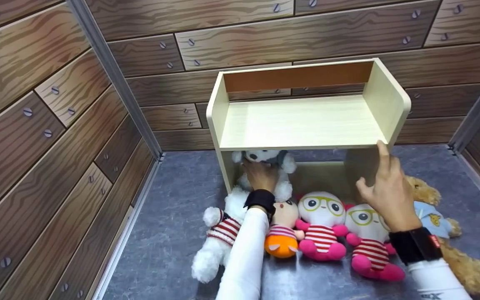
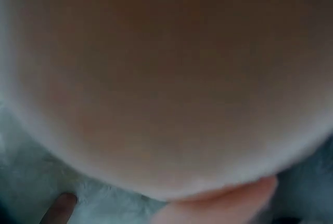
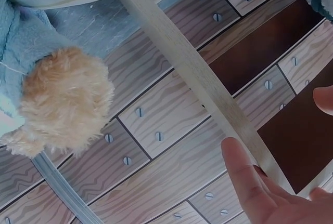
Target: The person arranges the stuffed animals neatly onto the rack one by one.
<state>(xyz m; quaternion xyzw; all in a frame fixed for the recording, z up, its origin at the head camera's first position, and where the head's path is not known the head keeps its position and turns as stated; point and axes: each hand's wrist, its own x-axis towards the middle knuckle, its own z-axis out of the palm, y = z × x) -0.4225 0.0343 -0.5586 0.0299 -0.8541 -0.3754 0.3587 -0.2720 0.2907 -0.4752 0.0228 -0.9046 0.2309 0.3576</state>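
Note:
A white plush toy (image 1: 284,185) with a dark nose and grey patches sits in the lower left of the pale wooden shelf (image 1: 306,121). My left hand (image 1: 261,175) grips the front of its body, some fingers hidden. In the left wrist view a blurred pale round shape covers most of the picture; a fingertip (image 2: 60,208) shows against white fur. Over at the shelf's right side, my right hand (image 1: 392,196) has its index finger extended, touching the front edge near the corner. The right wrist view shows those fingers (image 3: 242,174) along the side panel.
Before the shelf sit a white plush in a striped sweater (image 1: 223,231), a doll in orange (image 1: 281,246), two pink dolls with yellow glasses (image 1: 321,208), and a brown teddy bear (image 1: 425,191) in blue. More brown plush (image 1: 473,266) lies front right. Wood-patterned walls (image 1: 265,46) enclose the grey floor.

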